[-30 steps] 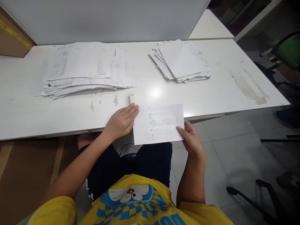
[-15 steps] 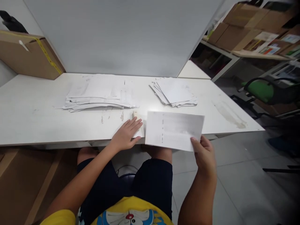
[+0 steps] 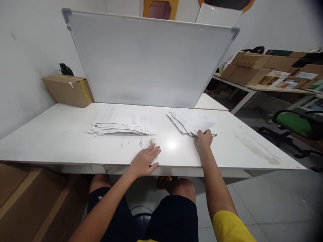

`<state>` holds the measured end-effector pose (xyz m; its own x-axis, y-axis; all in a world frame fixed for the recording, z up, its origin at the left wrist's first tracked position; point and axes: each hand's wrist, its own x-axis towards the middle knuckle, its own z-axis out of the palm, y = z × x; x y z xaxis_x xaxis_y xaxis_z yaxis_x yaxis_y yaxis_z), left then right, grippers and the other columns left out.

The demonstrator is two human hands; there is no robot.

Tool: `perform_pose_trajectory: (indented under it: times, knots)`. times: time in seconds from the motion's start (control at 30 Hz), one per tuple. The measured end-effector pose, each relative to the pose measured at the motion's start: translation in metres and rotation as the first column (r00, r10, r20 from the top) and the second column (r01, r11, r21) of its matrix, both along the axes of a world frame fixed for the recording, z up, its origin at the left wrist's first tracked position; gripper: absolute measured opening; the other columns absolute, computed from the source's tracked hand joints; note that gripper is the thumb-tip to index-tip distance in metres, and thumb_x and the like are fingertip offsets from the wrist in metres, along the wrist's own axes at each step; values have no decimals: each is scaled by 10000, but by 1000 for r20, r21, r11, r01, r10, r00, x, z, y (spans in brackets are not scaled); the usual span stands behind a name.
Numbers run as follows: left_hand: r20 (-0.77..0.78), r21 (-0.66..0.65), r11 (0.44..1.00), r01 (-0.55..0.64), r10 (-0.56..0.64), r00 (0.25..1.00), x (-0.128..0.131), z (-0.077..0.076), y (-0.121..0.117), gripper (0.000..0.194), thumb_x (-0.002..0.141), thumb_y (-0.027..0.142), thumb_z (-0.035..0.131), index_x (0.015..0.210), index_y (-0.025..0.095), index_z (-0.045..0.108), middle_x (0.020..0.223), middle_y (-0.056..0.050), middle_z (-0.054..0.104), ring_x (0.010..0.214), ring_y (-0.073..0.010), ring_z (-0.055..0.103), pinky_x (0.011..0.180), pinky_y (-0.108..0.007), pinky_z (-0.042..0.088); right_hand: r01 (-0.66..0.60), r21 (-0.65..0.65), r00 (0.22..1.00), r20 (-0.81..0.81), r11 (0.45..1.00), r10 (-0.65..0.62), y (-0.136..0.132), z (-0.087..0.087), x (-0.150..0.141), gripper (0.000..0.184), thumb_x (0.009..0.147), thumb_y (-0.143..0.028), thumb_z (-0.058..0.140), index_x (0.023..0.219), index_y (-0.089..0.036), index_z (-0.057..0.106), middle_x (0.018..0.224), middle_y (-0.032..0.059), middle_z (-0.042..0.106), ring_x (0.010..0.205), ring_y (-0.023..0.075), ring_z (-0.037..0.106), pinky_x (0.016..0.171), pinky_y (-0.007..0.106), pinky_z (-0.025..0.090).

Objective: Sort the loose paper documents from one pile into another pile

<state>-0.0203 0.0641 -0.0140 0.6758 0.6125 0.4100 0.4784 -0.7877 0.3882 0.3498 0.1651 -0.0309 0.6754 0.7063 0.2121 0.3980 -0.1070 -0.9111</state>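
My left hand (image 3: 144, 160) lies flat on the white table (image 3: 50, 141) near its front edge, fingers stretched out, next to a small beige block (image 3: 153, 141). My right hand (image 3: 204, 138) reaches forward to the right paper stack (image 3: 190, 121); its fingers rest on the near edge of the top sheet and look closed on it. A larger paper stack (image 3: 122, 124) lies to the left of the table's middle.
A whiteboard (image 3: 148, 60) leans at the back of the table. A cardboard box (image 3: 68, 90) sits at the back left. A green chair (image 3: 292, 126) and a shelf with boxes (image 3: 264, 72) stand to the right. Brown cardboard (image 3: 22, 198) is under the table at left.
My right hand carried the printed sheet from the table's front edge to the right stack. My left hand stayed flat by the beige block. The view tilted upward.
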Motion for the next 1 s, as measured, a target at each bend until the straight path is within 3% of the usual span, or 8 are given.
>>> perform_pose_trajectory:
  times: [0.1,0.23,0.33,0.43,0.53,0.63,0.9,1.0]
  knots:
    - [-36,-19,1000,1,-1,999,2,2,-3,565,944,321,570,1485,203,461,1541,-119,483,1493,-312,357,1126,-503,451,133,-182,973,212,974,-93,-3,-6,-8,882,762,-485,570,1454,11,341,1500,350,336,1417,482,308,1159,654,223]
    - [-44,-133,991,11,-17,999,1,5,-4,524,993,367,482,1493,214,454,1562,-89,457,1509,-275,333,1192,-491,382,115,-398,914,401,910,60,-4,-18,-6,984,882,-575,373,1542,110,121,1618,353,83,1514,455,120,1209,612,107]
    - [-9,-174,981,-85,85,996,-21,13,13,511,1028,407,389,1511,243,431,1558,-75,465,1475,-246,401,1169,-454,418,52,-397,881,451,916,146,0,-25,-1,902,930,-589,262,1561,49,170,1630,331,84,1539,421,38,1187,664,62]
    - [3,14,959,-284,284,959,-66,25,56,511,1005,389,411,1481,211,469,1519,-92,517,1484,-276,381,1200,-509,353,-39,-394,807,529,918,262,4,-27,-1,786,956,-565,226,1551,-57,299,1653,260,122,1548,382,64,1170,696,82]
    - [-34,211,856,-472,489,871,-113,31,107,541,973,367,431,1445,109,497,1527,-145,498,1515,-324,303,1247,-560,189,-117,-456,750,542,882,380,5,-25,-5,739,962,-538,245,1537,-87,353,1649,212,209,1538,343,164,1197,662,64]
    - [-114,194,765,-614,640,760,-141,24,135,637,967,409,439,1470,19,425,1568,-215,413,1500,-385,296,1208,-604,206,-51,-462,791,523,885,318,3,-21,-8,739,968,-510,238,1545,-60,342,1645,213,222,1535,338,176,1204,657,16]
    - [-165,361,612,-704,785,597,-140,15,120,490,1007,464,353,1154,123,673,1064,-198,693,1065,-358,608,942,-505,444,-17,-425,850,471,905,237,-2,-17,-7,676,986,-445,222,1505,-46,392,1624,263,238,1530,361,179,1187,689,51]
    - [-145,348,589,-729,802,579,-141,14,122,528,1003,468,381,1322,106,595,1281,-213,640,1241,-372,547,1045,-514,402,-24,-410,852,469,912,233,-1,-18,-6,645,984,-434,231,1475,-69,432,1615,265,260,1522,370,199,1173,706,60]
